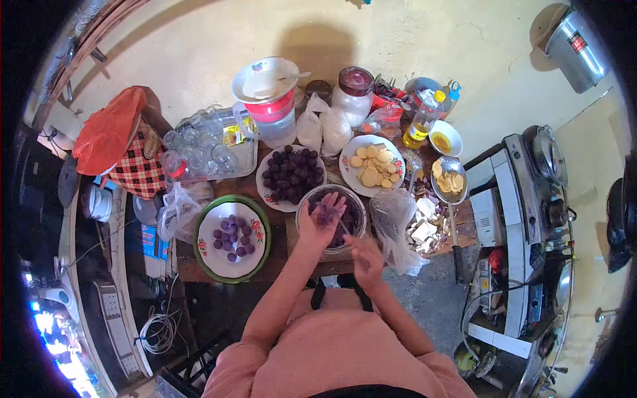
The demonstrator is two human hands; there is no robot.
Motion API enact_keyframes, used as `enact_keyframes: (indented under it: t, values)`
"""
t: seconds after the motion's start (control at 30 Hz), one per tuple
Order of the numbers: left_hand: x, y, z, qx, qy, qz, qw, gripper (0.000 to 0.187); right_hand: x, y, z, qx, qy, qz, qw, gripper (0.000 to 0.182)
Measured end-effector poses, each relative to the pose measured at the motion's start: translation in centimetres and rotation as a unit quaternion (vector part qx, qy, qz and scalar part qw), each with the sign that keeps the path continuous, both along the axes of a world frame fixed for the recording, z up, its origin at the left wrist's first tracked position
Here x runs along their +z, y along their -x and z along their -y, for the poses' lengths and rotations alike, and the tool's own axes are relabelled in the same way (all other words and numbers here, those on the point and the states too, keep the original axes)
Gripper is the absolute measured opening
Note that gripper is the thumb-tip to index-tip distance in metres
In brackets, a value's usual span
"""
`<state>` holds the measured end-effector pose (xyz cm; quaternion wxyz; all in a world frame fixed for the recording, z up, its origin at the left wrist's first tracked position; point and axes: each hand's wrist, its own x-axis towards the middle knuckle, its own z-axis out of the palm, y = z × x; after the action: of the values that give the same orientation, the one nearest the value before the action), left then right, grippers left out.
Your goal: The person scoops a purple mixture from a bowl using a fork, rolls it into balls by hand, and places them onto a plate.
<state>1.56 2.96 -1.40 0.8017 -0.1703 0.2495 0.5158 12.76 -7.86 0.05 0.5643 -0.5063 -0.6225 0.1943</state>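
I see my left hand (323, 219) over the clear bowl (306, 229), which sits at the near edge of the table (279, 255), right in front of me. The fingers are curled together around a lump of purple dough (326, 215), pinching it above the bowl's purple contents. My right hand (366, 259) is just off the bowl's near right rim, below the table edge; its fingers look loosely bunched, but I cannot tell whether they grip anything, since the hand is small and blurred.

Left of the bowl lies a green-rimmed plate (202, 229) with a scatter of small purple balls (232, 237) on it. Just behind the bowl stands a flowered plate (265, 192) heaped with darker purple balls (292, 174). Behind and to the right of the bowl is a plate of pale yellow slices (373, 167), and farther right a metal dish (448, 179) with more such slices. A crumpled clear plastic bag (393, 219) touches the bowl's right side. Far behind the bowl, against the wall, are a bottle of oil (421, 119), a glass jar with a dark red lid (353, 93), and a tray of upturned glasses (206, 142) to the far left. A red plastic bag (109, 129) sits well to the left of the bowl, beyond the tray.
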Motion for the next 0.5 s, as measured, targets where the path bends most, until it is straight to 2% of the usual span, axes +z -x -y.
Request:
enact_keyframes:
  t: [0.03,0.1,0.2,0.3,0.4,0.5]
  values:
    - [0.4,-0.1,-0.3,0.002,0.032,0.035,0.999,0.052,-0.4,0.0,0.1,0.021,-0.082,0.126,0.988,0.027]
    - [0.8,0.0,-0.8,0.010,0.097,0.105,0.990,0.050,-0.6,0.2,1.0,0.039,-0.079,0.165,0.982,0.034]
    - [-0.7,0.1,-1.1,0.023,0.092,0.104,0.990,0.044,-0.5,-0.7,1.6,0.068,-0.073,0.215,0.971,0.037]
    - [-1.3,-0.2,-1.1,0.030,0.120,0.073,0.990,0.038,-0.4,-1.8,1.9,0.081,-0.072,0.256,0.961,0.041]
    - [-1.5,-0.9,-1.2,0.046,0.151,-0.005,0.987,0.033,-0.6,-2.6,2.5,0.094,-0.055,0.275,0.955,0.043]
    - [-3.6,-0.8,-1.5,0.048,0.156,-0.020,0.986,0.028,-0.8,-3.3,3.5,0.093,-0.043,0.286,0.953,0.042]
